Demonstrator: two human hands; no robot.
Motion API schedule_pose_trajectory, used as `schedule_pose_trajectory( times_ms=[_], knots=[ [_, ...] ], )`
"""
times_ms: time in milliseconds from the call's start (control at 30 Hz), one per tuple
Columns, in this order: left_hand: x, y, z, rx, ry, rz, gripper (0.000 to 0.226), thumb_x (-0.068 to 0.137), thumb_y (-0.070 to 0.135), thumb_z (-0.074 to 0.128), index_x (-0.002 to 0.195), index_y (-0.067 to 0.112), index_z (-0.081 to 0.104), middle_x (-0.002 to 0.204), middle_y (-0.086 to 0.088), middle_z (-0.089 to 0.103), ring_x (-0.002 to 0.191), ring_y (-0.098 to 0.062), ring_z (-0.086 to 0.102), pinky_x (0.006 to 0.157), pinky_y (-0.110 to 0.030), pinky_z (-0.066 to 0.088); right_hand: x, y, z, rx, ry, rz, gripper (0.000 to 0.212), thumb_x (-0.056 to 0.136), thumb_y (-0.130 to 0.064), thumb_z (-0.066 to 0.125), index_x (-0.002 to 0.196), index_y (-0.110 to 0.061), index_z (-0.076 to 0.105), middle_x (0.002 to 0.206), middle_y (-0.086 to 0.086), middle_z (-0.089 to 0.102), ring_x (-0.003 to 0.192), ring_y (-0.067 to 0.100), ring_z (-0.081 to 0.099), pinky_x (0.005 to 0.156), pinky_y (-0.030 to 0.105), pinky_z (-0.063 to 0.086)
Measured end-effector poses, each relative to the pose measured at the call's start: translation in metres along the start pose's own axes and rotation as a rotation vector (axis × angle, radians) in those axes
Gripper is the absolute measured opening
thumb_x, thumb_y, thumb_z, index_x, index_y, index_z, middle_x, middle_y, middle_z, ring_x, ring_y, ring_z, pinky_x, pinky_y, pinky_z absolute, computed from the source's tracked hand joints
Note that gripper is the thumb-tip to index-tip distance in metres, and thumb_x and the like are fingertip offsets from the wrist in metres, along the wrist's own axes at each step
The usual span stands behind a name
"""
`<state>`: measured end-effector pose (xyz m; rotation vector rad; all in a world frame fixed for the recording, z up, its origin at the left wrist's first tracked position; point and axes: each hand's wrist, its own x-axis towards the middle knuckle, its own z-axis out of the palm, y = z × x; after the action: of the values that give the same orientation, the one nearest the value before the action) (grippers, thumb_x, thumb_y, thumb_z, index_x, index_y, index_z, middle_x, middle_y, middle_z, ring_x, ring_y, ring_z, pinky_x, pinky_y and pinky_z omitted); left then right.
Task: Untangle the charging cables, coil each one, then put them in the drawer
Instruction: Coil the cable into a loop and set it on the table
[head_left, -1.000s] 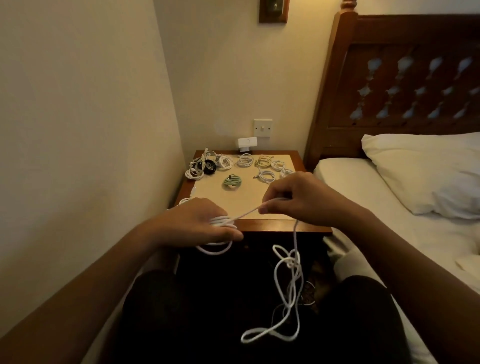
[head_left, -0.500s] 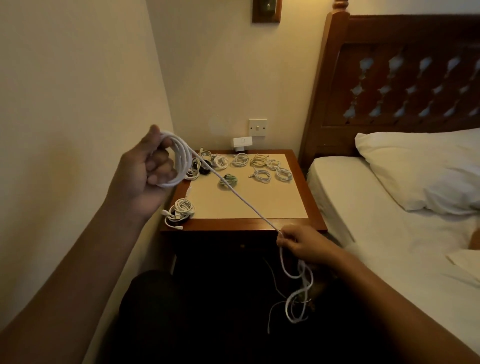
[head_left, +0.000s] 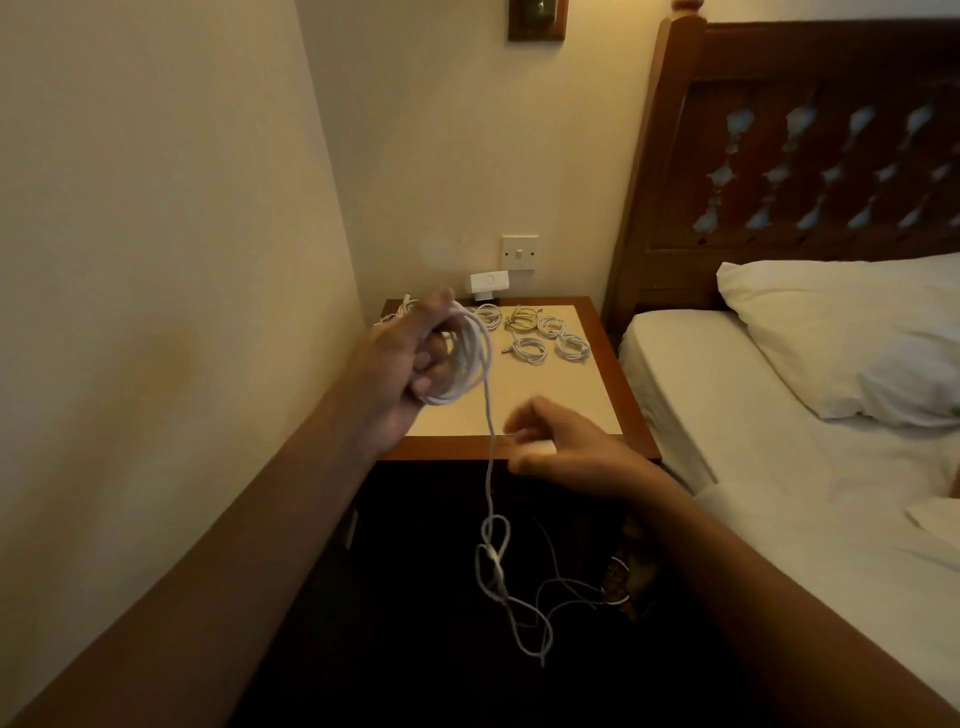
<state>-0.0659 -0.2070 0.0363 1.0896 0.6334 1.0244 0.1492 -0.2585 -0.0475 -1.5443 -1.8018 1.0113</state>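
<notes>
Fingers of the left hand (head_left: 410, 364) are curled through a coil of white cable (head_left: 470, 358), which is held up in several loops over the left part of the bench (head_left: 631, 410). From this coil one strand is let down past the front edge of the bench. Lower down it is gathered in a loose knot (head_left: 493, 561) before the dark front.

The right hand (head_left: 561, 447) is held at the front edge, just beside the hanging strand. Its fingers are loosely bent and nothing is seen gripped by them, though the fingertips are blurred.

Further back on the bench top, several small coiled cables (head_left: 530, 349) are laid near the rear edge and towards the rear right corner. Behind the rear edge a white adapter (head_left: 488, 285) and a wall switch (head_left: 519, 253) are seen at the wall.

At the right side of the bench a bed (head_left: 779, 467) is placed, with a white pillow (head_left: 841, 332) and a carved wooden headboard (head_left: 831, 156).
</notes>
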Motion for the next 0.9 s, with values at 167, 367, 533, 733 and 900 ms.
schedule_pose_trajectory(
  times_ms=[167,367,533,733,900],
  knots=[
    [-0.003,-0.002,0.016,-0.017,-0.114,-0.125,0.027,0.103,0.026,0.055,0.089,0.006,0.065,0.053,0.001,0.038,0.043,-0.01,0.038,0.05,-0.022,0.04,0.019,-0.051,-0.006,0.019,0.066,-0.179,0.023,0.104,-0.027,0.059,0.125,-0.021,0.068,0.114,-0.003,0.074,0.104,0.008,0.069,0.096,0.034,0.057],
    [0.002,0.042,0.018,-0.381,-0.152,0.088,0.032,0.107,0.027,0.046,0.101,0.0,0.062,0.073,-0.002,0.056,0.062,-0.012,0.054,0.069,-0.021,0.051,0.021,-0.012,0.034,-0.007,0.191,-0.048,0.028,0.111,-0.031,0.039,0.103,-0.023,0.065,0.073,0.0,0.067,0.068,0.019,0.066,0.082,0.056,0.056],
    [0.022,0.03,0.004,0.43,0.189,0.373,0.029,0.108,0.03,0.05,0.104,0.005,0.064,0.076,0.002,0.068,0.066,-0.014,0.062,0.063,-0.022,0.051,-0.01,-0.031,0.064,-0.166,-0.055,-0.113,0.023,0.109,-0.039,0.042,0.107,-0.032,0.064,0.092,-0.002,0.067,0.079,0.018,0.063,0.08,0.049,0.056],
    [0.017,-0.023,-0.036,1.095,-0.123,0.025,0.013,0.107,0.036,0.049,0.099,0.028,0.056,0.086,0.002,0.067,0.074,-0.016,0.062,0.073,-0.041,0.052,-0.028,-0.099,0.008,-0.288,0.083,-0.304,0.031,0.107,-0.035,0.05,0.094,-0.017,0.071,0.072,-0.002,0.064,0.066,0.012,0.058,0.062,0.02,0.046],
    [-0.033,-0.021,-0.023,0.712,-0.352,-0.168,0.062,0.107,0.055,0.028,0.078,0.02,0.07,0.061,-0.002,0.057,0.052,-0.018,0.05,0.06,-0.03,0.044,-0.005,-0.085,-0.036,-0.217,0.256,-0.302,0.021,0.095,-0.04,0.068,0.092,-0.022,0.078,0.075,-0.005,0.071,0.069,0.008,0.063,0.061,0.029,0.049]
  ],
)
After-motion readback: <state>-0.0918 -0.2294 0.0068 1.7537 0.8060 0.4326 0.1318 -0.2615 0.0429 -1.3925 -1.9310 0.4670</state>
